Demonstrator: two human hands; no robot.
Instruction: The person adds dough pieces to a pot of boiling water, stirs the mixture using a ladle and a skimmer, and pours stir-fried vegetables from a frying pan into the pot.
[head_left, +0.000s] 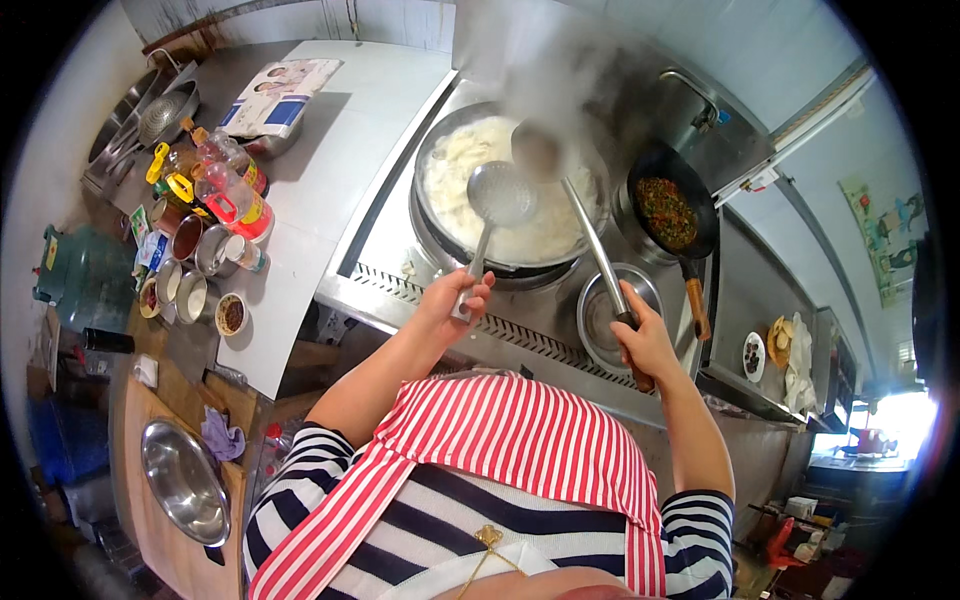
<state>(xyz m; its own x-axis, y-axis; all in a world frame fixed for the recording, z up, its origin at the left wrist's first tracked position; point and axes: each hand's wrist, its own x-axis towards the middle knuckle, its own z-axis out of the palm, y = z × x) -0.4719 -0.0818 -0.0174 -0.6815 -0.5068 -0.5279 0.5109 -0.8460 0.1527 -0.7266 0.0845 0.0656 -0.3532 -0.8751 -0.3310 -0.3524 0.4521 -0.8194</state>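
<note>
My left hand (454, 300) grips the handle of a perforated skimmer (501, 193), whose round head lies over a large wok (426, 225) of pale, steaming food in cloudy liquid. With my right hand (646, 334) I hold the long handle of a steel ladle (536, 150); its bowl is above the far part of the wok, blurred by steam. Whether either tool touches the food, I cannot tell. A metal basin (600, 330) sits just left of my right hand. Further right, a black frying pan (703, 206) with a wooden handle holds chopped red and green food.
On the left counter (345, 127) stand plastic bottles (244, 206), seasoning bowls (231, 313) and a box-like printed packet (277, 97). An empty steel bowl (184, 480) rests on a wooden board at lower left. A small white plate (753, 356) lies on the right counter.
</note>
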